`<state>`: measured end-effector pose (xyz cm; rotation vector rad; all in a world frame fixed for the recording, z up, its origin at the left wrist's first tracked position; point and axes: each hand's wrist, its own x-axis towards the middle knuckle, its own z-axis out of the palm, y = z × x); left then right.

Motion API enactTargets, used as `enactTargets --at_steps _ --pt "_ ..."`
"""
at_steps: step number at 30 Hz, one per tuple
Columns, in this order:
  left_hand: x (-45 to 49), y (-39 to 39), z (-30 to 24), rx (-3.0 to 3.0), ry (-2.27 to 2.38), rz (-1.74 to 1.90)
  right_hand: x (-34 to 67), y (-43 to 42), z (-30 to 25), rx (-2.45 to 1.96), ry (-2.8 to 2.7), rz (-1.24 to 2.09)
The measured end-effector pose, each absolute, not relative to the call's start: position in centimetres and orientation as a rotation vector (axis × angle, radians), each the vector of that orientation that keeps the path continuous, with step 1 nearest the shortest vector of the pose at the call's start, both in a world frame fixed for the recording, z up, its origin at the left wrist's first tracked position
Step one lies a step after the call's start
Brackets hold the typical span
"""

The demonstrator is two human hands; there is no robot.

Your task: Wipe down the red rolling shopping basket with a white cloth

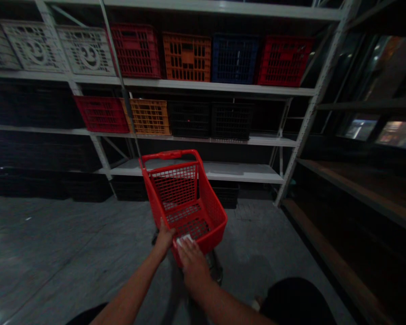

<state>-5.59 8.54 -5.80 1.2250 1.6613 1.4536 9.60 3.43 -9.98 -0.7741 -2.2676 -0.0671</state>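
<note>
A red plastic shopping cart stands on the floor in front of me, its handle on the far side and its mesh basket holding nothing that I can see. My left hand grips the rim at the near left corner, the thumb pointing up. Just to its right, my right hand presses a white cloth against the near rim. The fingers cover most of the cloth, so I cannot tell whether it is fabric or paper. A thin pole rises from the handle's left end.
Behind the cart runs a white metal rack with red, orange, blue, white and black plastic crates. Darker shelving lines the right side. Grey concrete floor extends to the left. My knee shows at the bottom right.
</note>
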Motion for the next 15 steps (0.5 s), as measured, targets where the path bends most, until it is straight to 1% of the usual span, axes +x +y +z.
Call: enactTargets --at_steps 4,8,11,13,15 --pt "-6.5 7.1 -5.0 1.143 1.519 1.463 11.3 3.3 -9.1 -0.69 -2.385 -0.096" --pt "-7.5 6.1 -4.3 1.078 1.395 1.414 17.4 6.0 -9.8 -0.673 -2.35 -0.204" --pt "-8.3 6.0 -4.0 1.149 1.323 1.359 22.0 8.5 -9.6 -0.789 -2.248 -0.259" --pt "-8.8 6.0 -3.6 1.252 1.396 1.316 24.0 10.3 -8.6 -0.939 -2.121 -0.266" --pt "-8.9 5.8 -3.0 1.364 1.641 1.29 24.5 11.7 -7.3 -1.064 -1.99 -0.24"
